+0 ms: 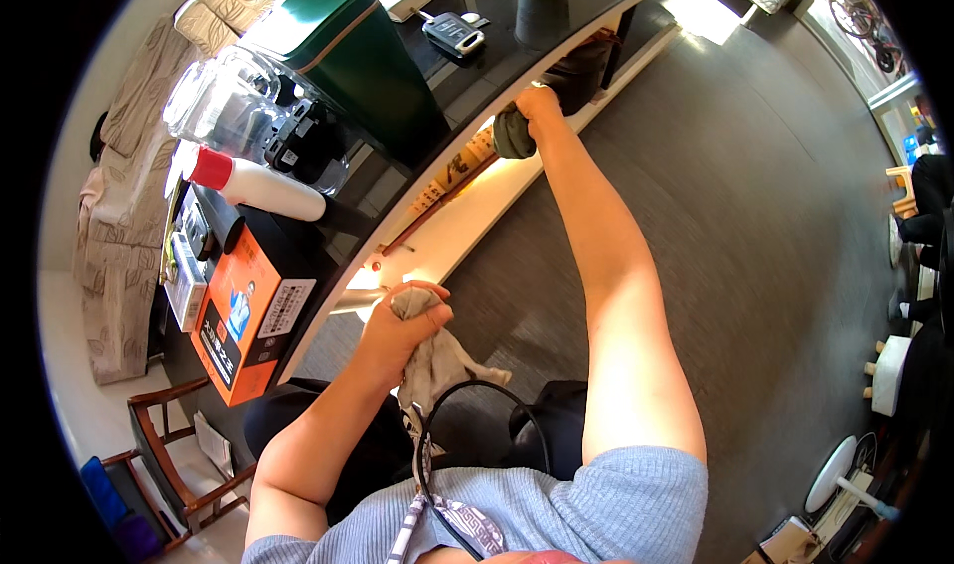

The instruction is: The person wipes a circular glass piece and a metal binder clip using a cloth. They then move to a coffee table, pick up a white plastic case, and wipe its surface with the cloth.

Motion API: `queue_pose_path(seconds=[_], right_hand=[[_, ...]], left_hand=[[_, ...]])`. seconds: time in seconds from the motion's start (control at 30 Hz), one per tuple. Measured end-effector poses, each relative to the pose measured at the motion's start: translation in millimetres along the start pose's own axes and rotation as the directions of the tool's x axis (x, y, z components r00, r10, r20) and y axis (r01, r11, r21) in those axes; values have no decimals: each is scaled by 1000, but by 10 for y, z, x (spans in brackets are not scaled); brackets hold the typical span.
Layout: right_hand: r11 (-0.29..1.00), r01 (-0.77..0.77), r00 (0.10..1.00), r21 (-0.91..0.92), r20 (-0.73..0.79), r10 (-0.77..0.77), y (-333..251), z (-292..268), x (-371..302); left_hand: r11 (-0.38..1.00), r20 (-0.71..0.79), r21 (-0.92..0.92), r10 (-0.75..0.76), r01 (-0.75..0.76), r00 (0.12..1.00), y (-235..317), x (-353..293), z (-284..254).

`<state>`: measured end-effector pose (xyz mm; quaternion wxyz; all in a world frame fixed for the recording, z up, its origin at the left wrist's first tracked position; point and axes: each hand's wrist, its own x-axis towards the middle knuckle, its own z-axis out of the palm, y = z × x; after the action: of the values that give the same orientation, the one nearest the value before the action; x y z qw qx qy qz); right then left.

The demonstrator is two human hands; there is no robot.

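My left hand [386, 337] is closed around a crumpled beige cloth [437, 367]; one end pokes out above the fingers and the rest hangs below. It is beside the near edge of the black-topped table [482, 87]. Stretched far forward, my right hand [540, 105] grips a dark olive bundle [513, 133] that looks like folded cloth. That hand is at the table's side, by the pale lower shelf [452, 218]. A long yellow patterned package [452, 174] lies on this shelf, near the olive bundle. A dark object [578, 75] sits farther along, behind my right hand.
On the tabletop are a dark green bin [368, 77], a clear plastic container [224, 102], a white bottle with red cap [258, 186], an orange box [248, 316] and a car key [454, 35]. Wooden chairs [164, 415] stand left; a white fan [831, 473] stands right.
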<state>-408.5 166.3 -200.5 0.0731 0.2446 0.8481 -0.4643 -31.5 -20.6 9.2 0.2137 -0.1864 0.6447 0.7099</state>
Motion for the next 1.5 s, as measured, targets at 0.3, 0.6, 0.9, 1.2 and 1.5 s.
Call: queue_pose_path(seconds=[0.3, 0.6, 0.9, 1.2, 1.5], right_hand=[[758, -549, 553, -353, 527, 646, -936, -780, 235], [438, -289, 950, 852, 311, 22, 559, -1690, -1391], [574, -320, 946, 754, 217, 242, 1042, -2174, -2133], [626, -509, 861, 591, 366, 354, 909, -2585, -3899], [865, -427, 627, 264, 775, 74, -1440, -2972, -5381]], left_hand=[[999, 48, 40, -17, 15, 999, 40, 94, 20], [987, 77, 47, -160, 157, 984, -49, 269, 233], [941, 223, 242, -291, 237, 930, 164, -215, 663], [936, 280, -129, -282, 327, 918, 1049, -941, 424], [682, 214, -656, -243, 324, 946, 2731, -1720, -214]])
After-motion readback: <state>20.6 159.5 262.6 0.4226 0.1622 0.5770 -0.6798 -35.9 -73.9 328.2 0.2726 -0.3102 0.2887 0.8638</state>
